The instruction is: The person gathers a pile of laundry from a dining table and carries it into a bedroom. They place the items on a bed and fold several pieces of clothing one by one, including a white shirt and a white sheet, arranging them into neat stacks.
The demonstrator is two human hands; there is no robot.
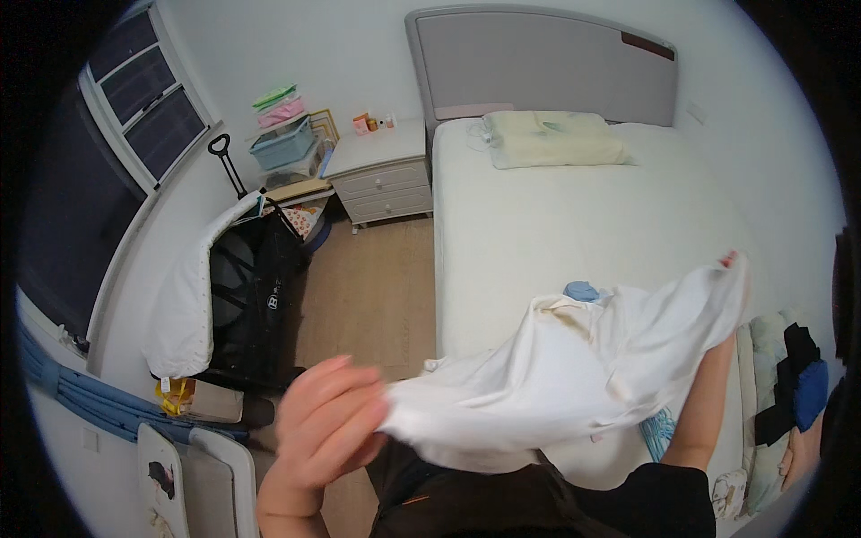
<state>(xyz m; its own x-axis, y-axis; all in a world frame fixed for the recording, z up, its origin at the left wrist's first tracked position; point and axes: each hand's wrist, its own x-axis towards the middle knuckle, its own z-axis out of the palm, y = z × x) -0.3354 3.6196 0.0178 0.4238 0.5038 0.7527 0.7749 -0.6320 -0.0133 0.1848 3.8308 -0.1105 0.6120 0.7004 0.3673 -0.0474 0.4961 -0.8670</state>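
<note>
A white cloth garment (518, 390) with a brownish patch near its upper edge is stretched out between my two hands, above the near end of the bed. My left hand (333, 417) grips its left end and looks blurred. At the far right my right hand (736, 269) holds the other end up; the fabric covers most of that hand. Behind the garment a small light-blue cloth (582, 290) lies on the bed's white sheet (538, 228). A blue-and-white striped cloth (658, 434) shows beneath the garment near my right forearm.
Folded bedding (767, 350) with black and blue clothing lies at the bed's right edge. A patterned pillow (558, 138) is by the headboard. Left of the bed are a nightstand (380, 171), stacked storage boxes (282, 144) and a black folding cot (259, 296) with a white quilt over its side.
</note>
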